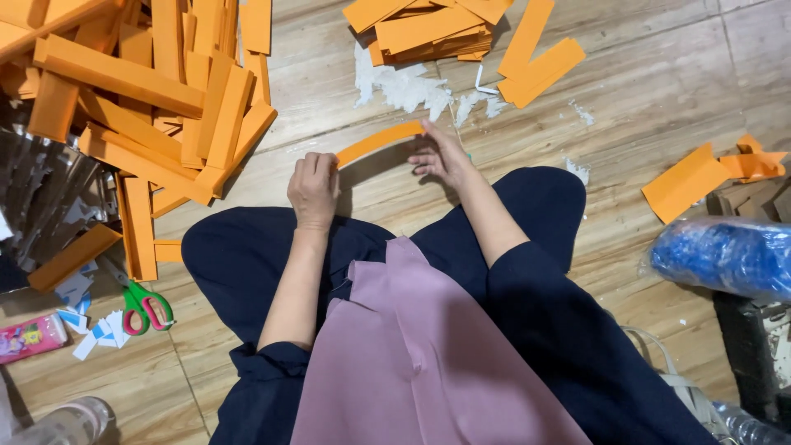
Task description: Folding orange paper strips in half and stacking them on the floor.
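Two hands grip orange paper strip (379, 141): left hand (313, 188) fingers closed on one end, right hand (441, 155) pinching other.

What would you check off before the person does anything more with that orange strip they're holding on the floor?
1. Left hand grips one end of the orange strip: ok.
2. Right hand fingers on the other end: ok.
3. Strip is whole, gently bowed, no tear seen: ok.
4. Bare wooden floor ahead of the knees: not ok, white paper scraps lie there.
5. Green-handled scissors clear of both hands: ok.
6. Fold line on the strip: cannot tell.
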